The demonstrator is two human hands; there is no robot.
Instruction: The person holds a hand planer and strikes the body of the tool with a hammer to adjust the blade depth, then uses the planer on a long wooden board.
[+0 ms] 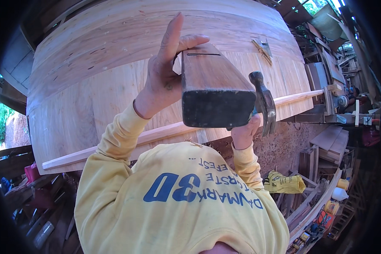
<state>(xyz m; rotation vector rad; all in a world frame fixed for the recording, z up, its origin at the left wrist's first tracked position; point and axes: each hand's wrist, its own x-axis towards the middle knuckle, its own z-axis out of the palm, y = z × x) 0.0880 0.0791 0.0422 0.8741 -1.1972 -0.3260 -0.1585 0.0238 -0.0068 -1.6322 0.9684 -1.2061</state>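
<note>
My left hand (161,84) grips a wooden block plane body (209,72), dark on its near end and with a narrow slot across its upper face, raised above the workbench panels; my index finger points up alongside it. My right hand (244,133), partly hidden behind the block, holds a claw hammer (263,101) with its metal head upright just right of the block. Whether hammer and block touch I cannot tell. Beneath both hands a long pale wooden strip (93,154) lies across the light wooden boards (89,101).
A small tool with a metal part (262,51) lies toward the back right of the boards. Machinery (340,101) and stacked timber stand at the right. A yellow sack (288,182), wood scraps and containers (338,194) sit lower right. Dark clutter (42,203) fills the lower left.
</note>
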